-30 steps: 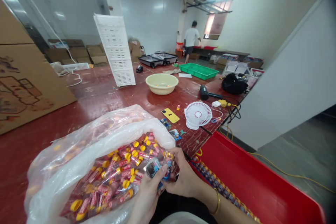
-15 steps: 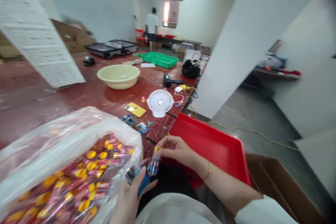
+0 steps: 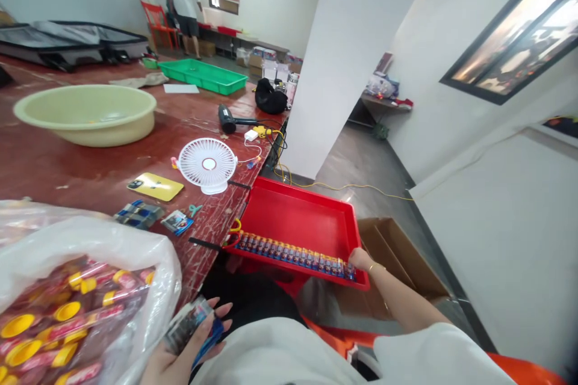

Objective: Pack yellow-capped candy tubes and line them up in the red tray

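My left hand (image 3: pixel 192 337) is closed around a stack of small printed labels (image 3: pixel 198 314), blue and grey, beside the bag's edge. A red tray (image 3: pixel 298 204) juts out from the table at my right. Along its near wall stands a row of small tubes (image 3: pixel 289 252) with yellow caps and blue printed wraps. At the right end of that row, my right hand (image 3: pixel 361 259) pinches the last tube (image 3: pixel 349 271); its fingertips are partly hidden. A clear plastic bag (image 3: pixel 167 261) full of yellow-capped tubes with pink-red contents lies at the left.
On the red table are a white fan (image 3: pixel 208 163), a yellow phone (image 3: pixel 156 186), more printed labels (image 3: pixel 138 214), a cream basin (image 3: pixel 85 114), a hair dryer (image 3: pixel 228 119) and a green tray (image 3: pixel 203 76). A cardboard box (image 3: pixel 397 252) stands beyond the red tray. Another person (image 3: pixel 184 0) stands far back.
My right hand has moved from beside my left hand to the tray's right end, carrying a wrapped tube. My view has turned right, bringing the row of tubes into sight. The left hand keeps its stack.
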`<action>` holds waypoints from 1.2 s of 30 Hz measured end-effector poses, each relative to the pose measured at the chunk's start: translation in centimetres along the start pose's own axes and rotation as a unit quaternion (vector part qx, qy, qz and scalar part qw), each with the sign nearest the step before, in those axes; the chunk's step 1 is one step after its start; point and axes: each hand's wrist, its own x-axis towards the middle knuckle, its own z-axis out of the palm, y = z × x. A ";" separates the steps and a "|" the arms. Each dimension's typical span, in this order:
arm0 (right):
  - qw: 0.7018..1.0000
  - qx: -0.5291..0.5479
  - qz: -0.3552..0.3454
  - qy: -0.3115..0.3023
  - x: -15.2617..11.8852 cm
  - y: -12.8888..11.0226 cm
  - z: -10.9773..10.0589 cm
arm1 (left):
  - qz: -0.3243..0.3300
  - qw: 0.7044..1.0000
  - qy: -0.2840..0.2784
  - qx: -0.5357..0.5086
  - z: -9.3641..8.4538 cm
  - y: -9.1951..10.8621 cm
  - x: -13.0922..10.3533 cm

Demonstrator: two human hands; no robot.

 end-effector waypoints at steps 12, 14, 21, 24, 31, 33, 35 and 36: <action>0.983 0.065 -0.163 0.053 0.6 -6.7 -3.0 | 0.035 0.995 0.068 -0.070 -2.1 2.0 -1.6; 0.953 0.096 -0.280 0.060 -1.5 -12.5 -2.4 | 0.049 0.992 0.085 -0.085 -3.4 2.2 -2.1; 0.704 0.120 -0.698 -0.056 -18.6 -33.5 4.2 | 0.071 0.965 0.186 -0.172 -8.2 2.0 -3.2; 0.705 0.035 -0.704 -0.073 -24.2 -39.1 7.7 | 0.062 0.959 0.223 -0.165 -9.4 2.0 -4.0; 0.723 0.033 -0.678 -0.124 -25.4 -42.5 10.1 | 0.105 0.948 0.251 -0.167 -10.2 2.4 -4.5; 0.699 0.072 -0.682 -0.201 -25.2 -42.0 8.9 | 0.128 0.945 0.236 -0.188 -10.2 2.6 -4.1; 0.651 0.180 -0.655 -0.339 -25.4 -41.4 7.3 | 0.161 0.947 0.208 -0.185 -10.1 2.8 -3.7; 0.619 0.248 -0.625 -0.406 -25.7 -41.1 6.5 | 0.173 0.949 0.195 -0.176 -10.1 3.0 -3.6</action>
